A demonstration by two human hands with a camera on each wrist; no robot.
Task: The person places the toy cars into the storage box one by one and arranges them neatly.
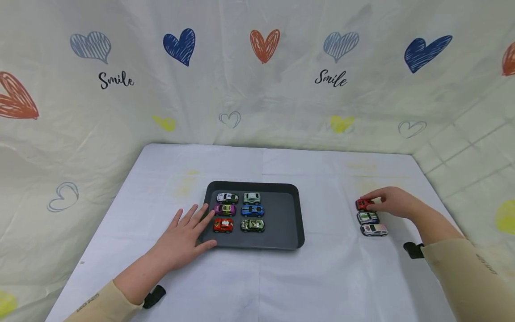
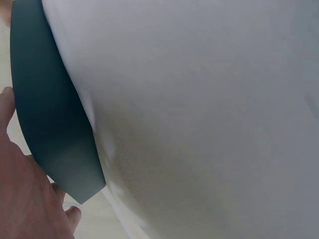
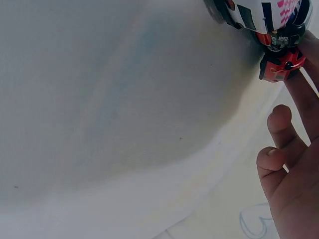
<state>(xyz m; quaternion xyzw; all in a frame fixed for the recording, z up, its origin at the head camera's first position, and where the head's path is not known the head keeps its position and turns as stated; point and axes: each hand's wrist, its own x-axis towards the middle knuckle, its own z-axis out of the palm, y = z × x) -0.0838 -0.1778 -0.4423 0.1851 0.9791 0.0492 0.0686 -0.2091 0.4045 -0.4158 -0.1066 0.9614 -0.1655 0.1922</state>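
My right hand (image 1: 393, 204) pinches a red toy car (image 1: 362, 205) at the right of the table, between thumb and fingers. Just nearer to me are a green-and-white toy car (image 1: 368, 218) and a white-and-pink toy car (image 1: 374, 230), set in a column with it. My left hand (image 1: 177, 241) lies with fingers spread against the left side of a dark grey tray (image 1: 281, 223). On the tray's left and middle stand several toy cars in two columns, among them a purple one (image 1: 224, 210), a blue one (image 1: 252, 211) and a red one (image 1: 223, 225).
A white cloth (image 1: 322, 277) covers the table. Behind it hangs a pale curtain (image 1: 297, 103) printed with hearts and the word Smile. Black wrist straps (image 1: 154, 296) show at both sleeves. The left wrist view has mostly the tray's outer wall (image 2: 55, 109) and cloth.
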